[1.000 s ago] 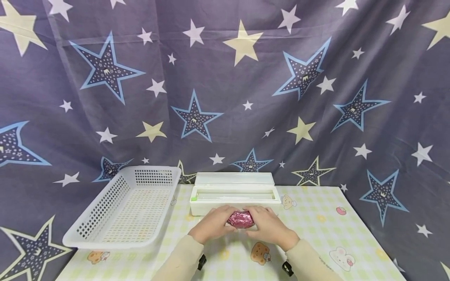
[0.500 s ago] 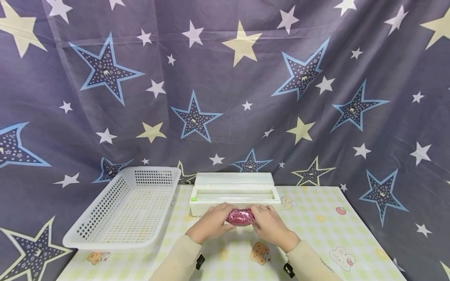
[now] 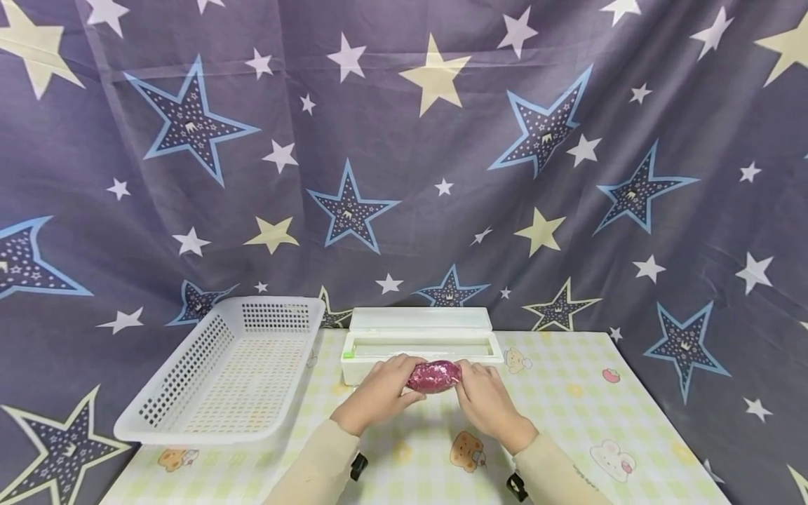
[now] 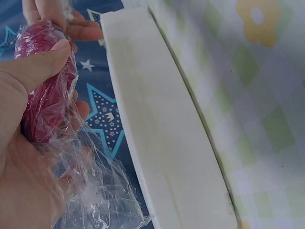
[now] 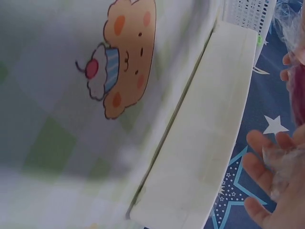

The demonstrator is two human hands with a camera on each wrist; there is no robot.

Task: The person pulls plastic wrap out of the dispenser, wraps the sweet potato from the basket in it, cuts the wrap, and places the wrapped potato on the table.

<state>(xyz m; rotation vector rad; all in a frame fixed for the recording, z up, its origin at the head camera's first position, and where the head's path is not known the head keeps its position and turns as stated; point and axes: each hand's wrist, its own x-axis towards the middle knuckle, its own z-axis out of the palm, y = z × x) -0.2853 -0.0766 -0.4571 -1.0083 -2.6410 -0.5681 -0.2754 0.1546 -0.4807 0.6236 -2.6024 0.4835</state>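
Note:
A red-purple oblong, shaped like a sweet potato [image 3: 434, 376], is held in front of the white box in the head view. Clear cling film [image 4: 97, 195] wraps it and trails off loosely in the left wrist view. My left hand [image 3: 381, 391] grips its left end, thumb laid across it. At the other end my right hand [image 3: 489, 398] holds it with bent fingers; crumpled film [image 5: 281, 169] lies against that palm in the right wrist view. The white cling film box [image 3: 421, 347] stands behind, lid [image 3: 419, 318] raised.
On the left sits a white perforated plastic basket [image 3: 217, 438]. A checked cloth with cartoon prints covers the table [image 3: 555, 435]. Directly behind the table hangs a dark star-patterned curtain [image 3: 404, 140].
Both hands have lifted the wrapped sweet potato slightly up and away from me, towards the box. My right fingers have shifted to its right end. Basket and box stay put.

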